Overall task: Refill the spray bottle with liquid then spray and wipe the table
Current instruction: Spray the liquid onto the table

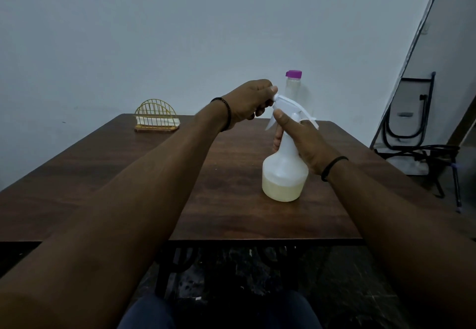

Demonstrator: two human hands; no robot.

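1. Spray bottle [284, 171]: white translucent plastic, upright on the dark wood desk [128, 182], right of centre. Pale yellowish liquid fills only the lowest part of the bulb. White trigger head is on the neck, nozzle pointing toward 10 o'clock.
2. Right hand [304, 143]: wrapped around the bottle neck just under the trigger head, thumb on the near side, fingers curled round the far side. Firm grasp. Black band on the wrist.
3. Left hand [251, 102]: at 10 o'clock from the bottle's neck, fingertips pinching the nozzle tip of the trigger head. Dark beaded bracelet on the wrist.
4. Clear bottle with purple cap [293, 84]: stands upright behind the spray bottle at 12 o'clock, near the far desk edge, partly hidden by the trigger head. Cap on. Cannot tell how much liquid is in it.
5. Gold wire napkin holder [156, 118]: at 10 o'clock, far-left part of the desk, well apart from both bottles. White napkins lie in it.
6. Folded black metal-frame chair [412, 112]: leans against the wall at 2 o'clock, off the desk.
7. Labels/writing: none readable on either bottle.
8. Person's lap in dark trousers shows at 6 o'clock, below the near desk edge.
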